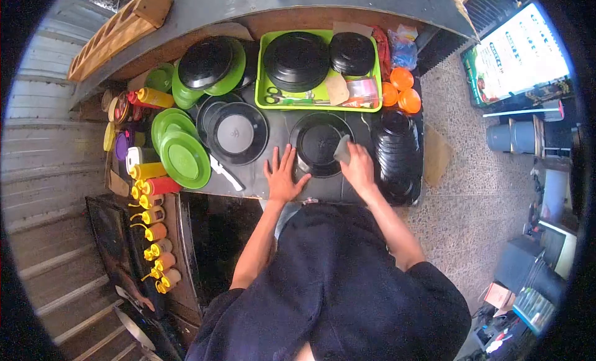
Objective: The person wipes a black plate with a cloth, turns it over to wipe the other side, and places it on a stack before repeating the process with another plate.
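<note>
A black plate point(316, 143) lies flat on the dark table in front of me. My right hand point(358, 168) is closed around a greyish cloth point(342, 150), which touches the plate's right rim. With fingers spread, my left hand point(285, 176) rests on the table at the plate's left side, the thumb near its lower rim. Another black plate point(253, 148), with a grey centre, sits left of that hand on top of more dark plates. A knife with a white handle point(218, 168) lies beside a stack of green plates point(197, 164).
A lime-green tray point(259, 81) with stacked black plates and scissors stands at the back. Orange cups point(402, 79) and a row of black dishes point(397, 150) line the right. Sauce bottles with yellow caps point(155, 232) run down the left. A wooden shelf edge point(298, 10) overhangs the back.
</note>
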{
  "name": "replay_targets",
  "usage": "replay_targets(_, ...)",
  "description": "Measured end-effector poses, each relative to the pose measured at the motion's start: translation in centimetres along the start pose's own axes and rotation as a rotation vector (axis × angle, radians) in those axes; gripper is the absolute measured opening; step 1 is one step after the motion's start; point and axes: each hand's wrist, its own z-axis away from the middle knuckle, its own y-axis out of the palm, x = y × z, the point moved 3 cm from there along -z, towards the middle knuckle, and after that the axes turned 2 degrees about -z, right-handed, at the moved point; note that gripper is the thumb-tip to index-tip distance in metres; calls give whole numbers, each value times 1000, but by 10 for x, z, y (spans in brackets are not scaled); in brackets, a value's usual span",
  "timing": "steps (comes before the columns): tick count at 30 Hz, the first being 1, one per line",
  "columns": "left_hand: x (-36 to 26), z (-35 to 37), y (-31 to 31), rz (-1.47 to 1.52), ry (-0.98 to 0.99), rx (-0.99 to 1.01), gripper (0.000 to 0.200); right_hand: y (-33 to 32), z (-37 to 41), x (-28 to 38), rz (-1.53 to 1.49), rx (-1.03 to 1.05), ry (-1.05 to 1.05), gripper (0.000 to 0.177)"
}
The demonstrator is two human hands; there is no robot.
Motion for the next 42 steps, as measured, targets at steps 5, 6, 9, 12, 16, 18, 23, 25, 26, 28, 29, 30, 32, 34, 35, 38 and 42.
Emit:
replay_targets(5,5,0,6,108,-12,-73,105,-22,-23,-8,-182,26,122,40)
replay_targets(6,7,0,8,106,-8,-72,105,-27,-36,-7,-169,-68,49,42)
replay_targets(9,12,1,9,249,-71,-110,110,-27,-76,0,-135,-103,-63,45)
replay_targets(12,11,1,9,246,-79,-111,112,12,-104,17,-60,103,-267,52)
replay_targets(16,12,-3,7,264,-91,-112,112,51,-119,57,30,115,-326,52)
replay_targets(18,13,0,8,267,-104,-114,113,62,-116,72,66,110,-350,50)
replay_targets(23,18,3,16,297,-92,-221,120,76,-77,93,-7,170,-591,44)
replay_targets(25,20,3,19,293,-95,-202,120,75,-56,96,-29,193,-617,45)
replay_targets(26,22,2,20,285,-96,-189,120,74,-47,97,-51,219,-636,42)
replay_targets(28,19,2,13,316,-93,-175,116,69,-32,98,-79,248,-652,40)
replay_targets(29,17,3,10,303,-68,-153,115,64,-26,96,-110,273,-659,42)
replay_targets(30,16,3,11,292,-41,-129,115,63,-21,93,-140,297,-664,45)
replay_targets(32,18,2,13,248,-35,-46,117,59,-15,86,-171,316,-668,47)
replay_targets(34,17,3,10,207,3,-24,121,58,-10,76,-197,332,-673,50)
replay_targets(35,20,2,9,189,7,25,127,58,-5,72,-206,331,-681,50)
replay_targets(38,15,2,-5,116,28,88,134,53,5,59,-219,323,-715,49)
replay_targets(42,13,2,-4,47,23,126,139,41,20,36,-207,361,-741,49)
